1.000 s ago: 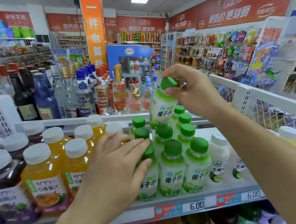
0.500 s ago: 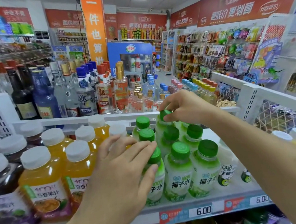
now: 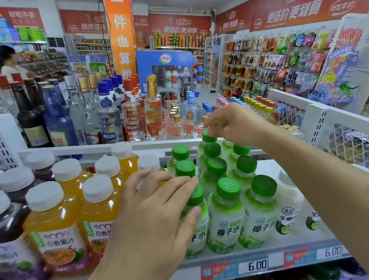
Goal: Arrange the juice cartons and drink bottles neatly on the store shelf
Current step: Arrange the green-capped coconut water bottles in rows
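We have lowered the rearmost coconut water bottle [image 3: 208, 141] into its row; right hand [image 3: 234, 125] pinches its cap, left hand [image 3: 155, 213] rests flat, fingers straight, against the front bottle [image 3: 196, 225].

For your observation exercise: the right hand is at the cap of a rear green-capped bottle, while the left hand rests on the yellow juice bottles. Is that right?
Not quite. The head view shows the left hand resting on the front green-capped bottle, not the juice bottles. The right hand is indeed at the rear bottle's cap.
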{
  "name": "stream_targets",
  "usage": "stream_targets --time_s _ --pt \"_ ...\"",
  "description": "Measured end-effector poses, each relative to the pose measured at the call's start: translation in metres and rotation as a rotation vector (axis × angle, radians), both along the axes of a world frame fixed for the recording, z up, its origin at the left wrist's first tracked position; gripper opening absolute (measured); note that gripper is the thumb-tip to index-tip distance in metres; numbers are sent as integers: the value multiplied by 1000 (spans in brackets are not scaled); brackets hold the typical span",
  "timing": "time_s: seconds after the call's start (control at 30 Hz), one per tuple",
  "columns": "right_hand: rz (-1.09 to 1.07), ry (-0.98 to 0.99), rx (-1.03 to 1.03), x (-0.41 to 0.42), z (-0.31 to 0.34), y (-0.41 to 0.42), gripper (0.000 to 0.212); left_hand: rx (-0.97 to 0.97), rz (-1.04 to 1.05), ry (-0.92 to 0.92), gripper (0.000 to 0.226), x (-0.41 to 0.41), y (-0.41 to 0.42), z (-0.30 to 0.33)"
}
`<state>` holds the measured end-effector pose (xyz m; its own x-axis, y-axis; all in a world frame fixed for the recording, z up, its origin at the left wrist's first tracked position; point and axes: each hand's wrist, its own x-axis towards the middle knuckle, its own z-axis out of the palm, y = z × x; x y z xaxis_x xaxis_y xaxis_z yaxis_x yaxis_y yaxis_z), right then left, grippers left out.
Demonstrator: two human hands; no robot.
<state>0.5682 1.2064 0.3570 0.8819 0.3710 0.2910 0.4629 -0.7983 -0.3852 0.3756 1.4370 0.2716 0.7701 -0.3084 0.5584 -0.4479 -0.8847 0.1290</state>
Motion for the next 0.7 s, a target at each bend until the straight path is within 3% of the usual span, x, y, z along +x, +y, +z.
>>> stream_targets --time_s 0.13,0.27,0.53,0.7 --pt "-49 37 -96 16 -8 8 31 -4 -2 4 47 1 0 0" --pt "-90 65 -123 28 -13 12 27 -2 1 7 47 0 -1 1" --pt "-111 -17 45 11 -2 11 25 -6 9 20 49 -2 -1 1" --pt "-134 -183 297 -19 24 -7 30 -6 16 17 52 -2 -3 0"
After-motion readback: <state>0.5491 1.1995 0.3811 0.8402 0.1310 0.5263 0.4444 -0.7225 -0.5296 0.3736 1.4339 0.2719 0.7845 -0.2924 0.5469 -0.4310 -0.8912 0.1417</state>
